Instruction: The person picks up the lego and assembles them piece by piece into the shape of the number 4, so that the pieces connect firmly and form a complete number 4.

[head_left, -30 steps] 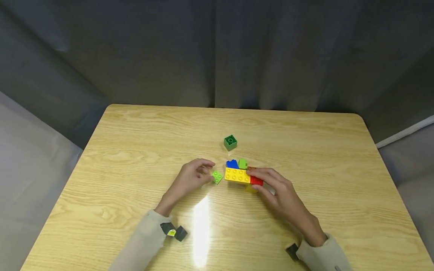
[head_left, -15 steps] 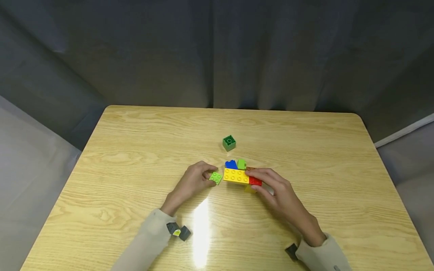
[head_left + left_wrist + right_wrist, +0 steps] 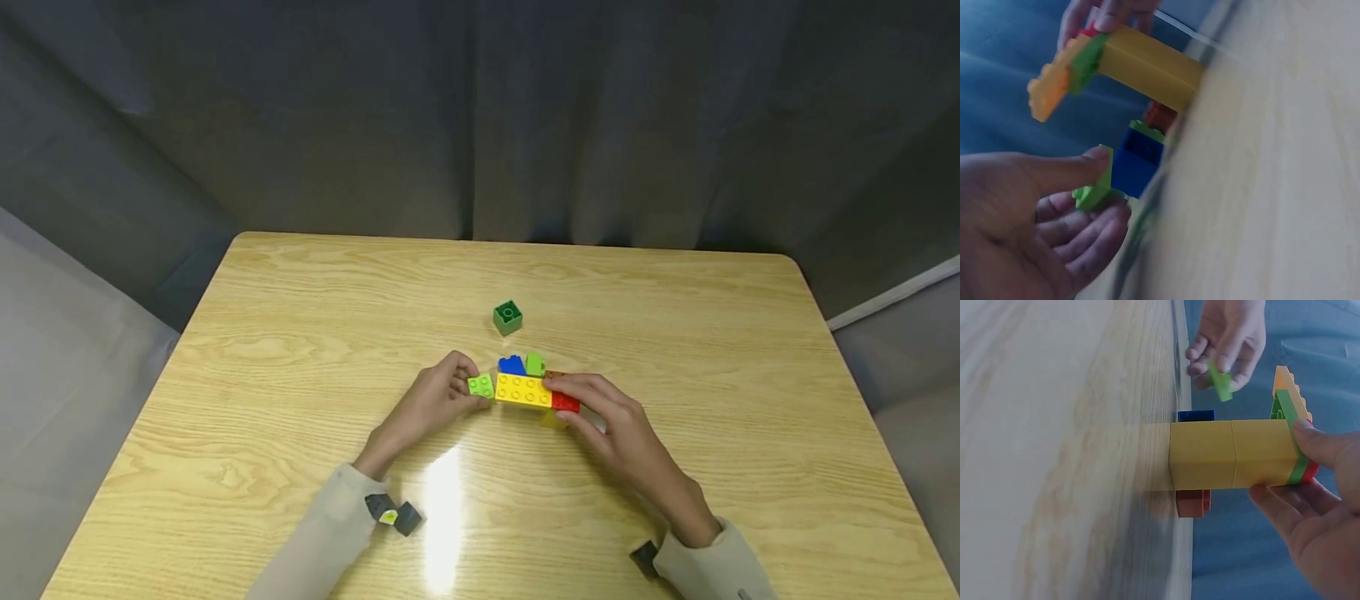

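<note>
A wood-grained tabletop stands before a dark curtain. The left hand pinches a light green brick between thumb and fingers, above the tabletop and just left of the yellow plate atop an upright yellow column. The right hand grips this structure's top at the red piece. Beyond lie a blue brick and, farther back, a dark green block.

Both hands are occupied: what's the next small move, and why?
Probably raise the studded lime brick toward the overhanging end of the yellow plate: the left hand pinches it lower down, and the right hand grips the top of the tower, which should keep it steady.
</note>
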### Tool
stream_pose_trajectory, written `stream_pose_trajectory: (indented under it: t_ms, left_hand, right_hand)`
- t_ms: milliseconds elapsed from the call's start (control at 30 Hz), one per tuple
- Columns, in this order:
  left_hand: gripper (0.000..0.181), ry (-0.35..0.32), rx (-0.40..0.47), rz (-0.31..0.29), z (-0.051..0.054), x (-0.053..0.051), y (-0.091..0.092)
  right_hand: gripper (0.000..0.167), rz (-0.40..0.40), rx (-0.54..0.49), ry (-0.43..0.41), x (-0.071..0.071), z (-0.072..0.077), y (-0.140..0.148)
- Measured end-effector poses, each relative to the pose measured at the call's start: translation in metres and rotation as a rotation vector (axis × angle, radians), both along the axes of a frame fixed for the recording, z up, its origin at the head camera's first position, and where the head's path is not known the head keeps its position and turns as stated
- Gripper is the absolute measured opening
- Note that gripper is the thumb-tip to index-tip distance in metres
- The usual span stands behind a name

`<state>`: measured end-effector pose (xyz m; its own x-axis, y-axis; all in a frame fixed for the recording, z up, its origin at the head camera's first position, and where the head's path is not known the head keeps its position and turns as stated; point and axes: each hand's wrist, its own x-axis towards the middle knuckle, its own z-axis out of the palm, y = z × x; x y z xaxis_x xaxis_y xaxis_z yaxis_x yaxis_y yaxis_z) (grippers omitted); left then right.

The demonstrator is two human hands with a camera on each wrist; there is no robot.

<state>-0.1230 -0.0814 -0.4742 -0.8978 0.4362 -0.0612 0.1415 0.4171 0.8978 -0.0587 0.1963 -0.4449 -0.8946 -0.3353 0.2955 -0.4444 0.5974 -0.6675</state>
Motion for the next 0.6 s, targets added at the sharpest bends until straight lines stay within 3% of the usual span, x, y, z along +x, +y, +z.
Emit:
stream_pose_trajectory:
  t_ms: [300, 600]
  left_hand:
    - [0.045, -0.308, 0.33, -0.089, 0.016, 0.006, 0.005]
    - [0.056, -0.422, 0.446, -0.127, 0.02, 0.008, 0.013]
  right_hand:
    - [0.05, 0.001, -0.005, -0.01, 0.001, 0.0, 0.001]
    - [0.051, 0.026, -0.024, 0.024, -0.001, -0.001, 0.002]
